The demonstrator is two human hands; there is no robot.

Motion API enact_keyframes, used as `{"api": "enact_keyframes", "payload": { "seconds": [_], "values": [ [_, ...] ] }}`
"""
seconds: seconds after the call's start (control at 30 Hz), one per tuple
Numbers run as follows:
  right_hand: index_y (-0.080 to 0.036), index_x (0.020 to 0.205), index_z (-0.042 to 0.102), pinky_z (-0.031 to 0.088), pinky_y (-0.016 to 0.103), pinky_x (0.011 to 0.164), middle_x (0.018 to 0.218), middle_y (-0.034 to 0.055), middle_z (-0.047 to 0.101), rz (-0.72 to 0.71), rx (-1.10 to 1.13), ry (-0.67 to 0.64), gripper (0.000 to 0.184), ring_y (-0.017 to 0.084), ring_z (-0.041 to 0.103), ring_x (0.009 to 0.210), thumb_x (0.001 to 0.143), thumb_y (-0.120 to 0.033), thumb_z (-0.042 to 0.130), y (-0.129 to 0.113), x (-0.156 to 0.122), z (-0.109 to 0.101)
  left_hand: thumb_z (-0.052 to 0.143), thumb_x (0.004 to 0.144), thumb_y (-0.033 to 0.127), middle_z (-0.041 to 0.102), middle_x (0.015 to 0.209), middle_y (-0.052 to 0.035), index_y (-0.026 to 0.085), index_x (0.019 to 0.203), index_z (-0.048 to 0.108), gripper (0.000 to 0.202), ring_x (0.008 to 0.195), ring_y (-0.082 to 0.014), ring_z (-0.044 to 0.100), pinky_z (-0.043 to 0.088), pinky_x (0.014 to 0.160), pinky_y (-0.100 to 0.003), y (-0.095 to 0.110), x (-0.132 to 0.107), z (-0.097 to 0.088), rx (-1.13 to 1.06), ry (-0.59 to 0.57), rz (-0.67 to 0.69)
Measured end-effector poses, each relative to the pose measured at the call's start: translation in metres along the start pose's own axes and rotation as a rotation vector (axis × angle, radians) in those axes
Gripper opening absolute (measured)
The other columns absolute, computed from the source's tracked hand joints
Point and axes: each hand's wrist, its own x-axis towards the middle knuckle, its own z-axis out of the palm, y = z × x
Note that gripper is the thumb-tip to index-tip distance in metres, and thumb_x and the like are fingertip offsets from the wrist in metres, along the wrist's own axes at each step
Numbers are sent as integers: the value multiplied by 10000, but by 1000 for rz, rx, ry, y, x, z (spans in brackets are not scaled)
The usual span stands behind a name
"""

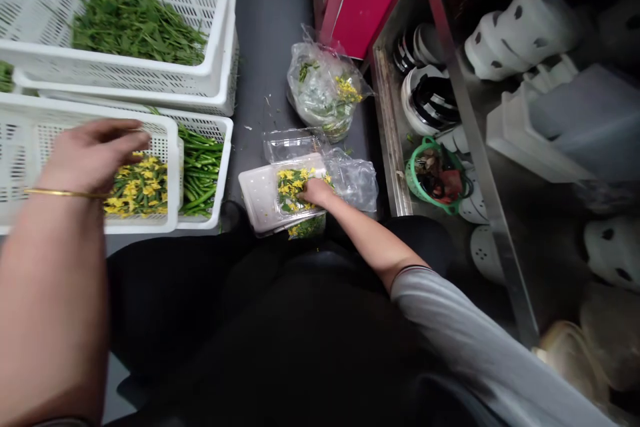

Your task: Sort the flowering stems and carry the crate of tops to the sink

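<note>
My left hand [95, 153], with a gold bangle at the wrist, hovers over a white perforated basket [173, 147]. Its fingers are stretched out and slightly bent, with nothing visible in them. Below lie yellow-flowered green vegetables [143, 187]. My right hand [316, 192] reaches down into a clear plastic tray [278, 195], its curled fingers closed on yellow-flowered vegetables [293, 183]; the fingertips are partly hidden. Beneath that tray is a pale, dotted board-like piece [257, 200]. An open, clear plastic container [290, 143] rests just behind it.
Green chillies [200, 170] fill a white basket on the left, and leafy greens [135, 23] lie in another behind. A plastic bag [325, 90] of vegetables sits ahead, near a pink box [373, 0]. A metal shelf [480, 140] with a green basket [413, 173] stands right.
</note>
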Motion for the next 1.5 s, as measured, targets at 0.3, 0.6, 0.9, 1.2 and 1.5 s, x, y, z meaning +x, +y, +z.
{"api": "enact_keyframes", "payload": {
  "seconds": [0.3, 0.6, 0.9, 1.2, 1.5],
  "values": [
    [-151, 851, 677, 371, 249, 627, 886, 106, 685, -276, -125, 127, 205, 198, 602, 794, 805, -271, 518, 23, -45, -24, 587, 779, 255, 640, 781, -109, 162, 854, 714, 174, 784, -228, 575, 458, 728, -357, -33, -57, 203, 765, -299, 414],
    [-148, 771, 581, 359, 221, 652, 767, 34, 600, -650, 200, 179, 125, 124, 523, 696, 845, -201, 496, 20, -92, -30, 559, 830, 231, 598, 693, -54, 159, 759, 692, 167, 686, -148, 551, 430, 651, -256, -64, -60, 211, 679, -602, 605],
    [-144, 806, 638, 387, 228, 655, 793, 42, 650, -509, 64, -59, 79, 138, 561, 716, 774, -205, 599, 22, -54, -46, 691, 709, 262, 576, 617, -7, 132, 736, 668, 134, 547, -91, 497, 389, 533, -220, -64, -50, 197, -127, -400, 49],
    [-135, 973, 691, 408, 269, 646, 1001, 148, 682, -91, -180, 62, 312, 235, 623, 869, 821, -354, 530, -2, 24, -11, 731, 648, 263, 600, 590, -4, 144, 648, 510, 251, 469, -99, 525, 388, 440, -212, -75, -36, 196, -552, -424, -349],
    [-173, 784, 658, 355, 207, 588, 698, -1, 638, -239, 287, 283, 173, 124, 547, 651, 820, -301, 548, 24, -31, -2, 669, 763, 317, 679, 743, -122, 85, 790, 633, 237, 616, -168, 640, 509, 565, -277, -91, -39, 224, -377, -294, -746]
  ]
}}
